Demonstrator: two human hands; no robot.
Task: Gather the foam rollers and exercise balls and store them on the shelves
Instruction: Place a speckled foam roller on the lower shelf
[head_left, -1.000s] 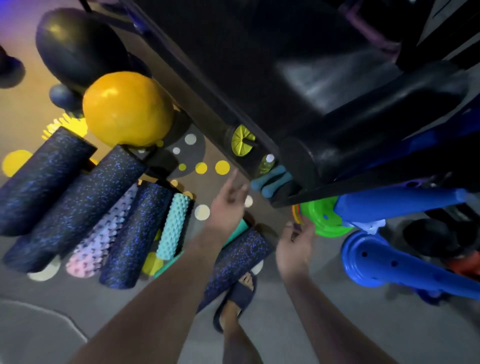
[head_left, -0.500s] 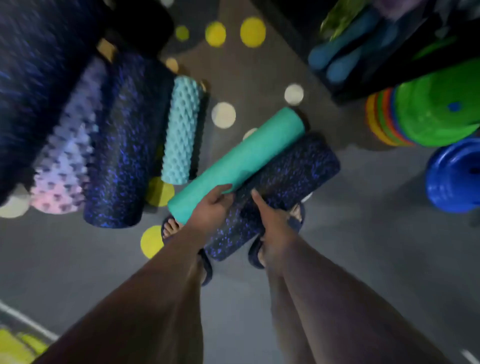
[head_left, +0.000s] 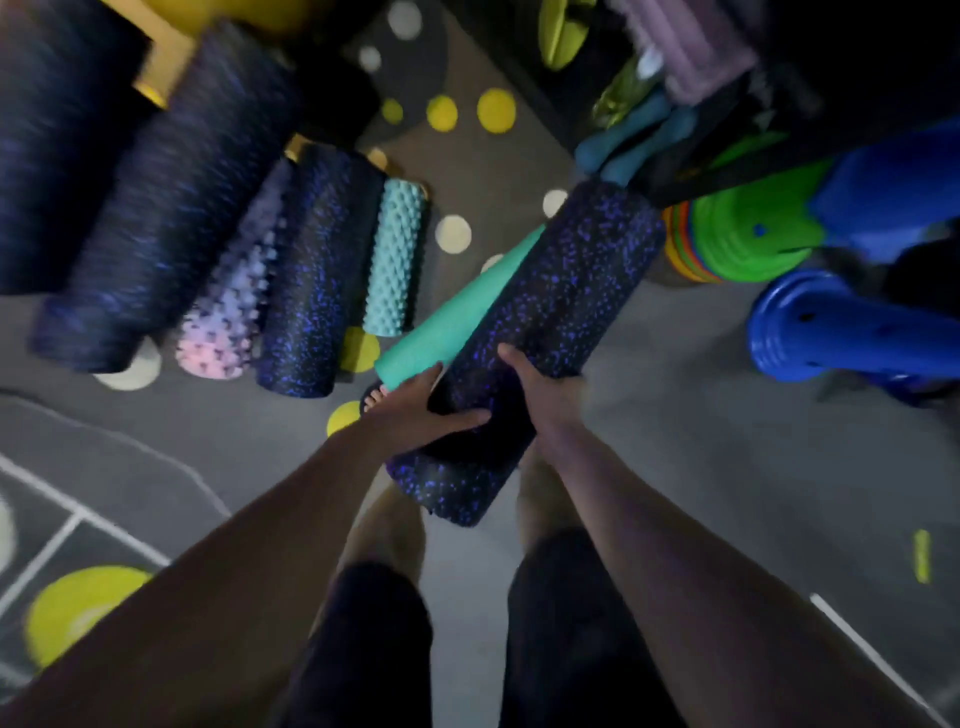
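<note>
A black foam roller with blue speckles (head_left: 550, 317) is lifted off the floor, tilted up toward the shelf. My left hand (head_left: 415, 410) grips its near end from the left, thumb across the top. My right hand (head_left: 540, 379) grips it from the right side. A smooth teal roller (head_left: 457, 322) lies on the floor just left of it. Further left lie a knobbly teal roller (head_left: 397, 254), another speckled roller (head_left: 311, 270), a pink-purple spiked roller (head_left: 234, 306) and two big dark rollers (head_left: 166, 197). A yellow ball's edge (head_left: 249, 15) shows at the top.
The dark shelf unit (head_left: 691, 176) fills the top right, with teal dumbbells (head_left: 634, 145) on a low shelf. Green and orange discs (head_left: 737, 239) and blue plastic pieces (head_left: 831, 332) lie right of it. My feet in sandals stand below the roller on grey matting.
Both hands have closed round the speckled roller and raised it from the floor, its far end now near the low shelf. The teal roller stays on the floor.
</note>
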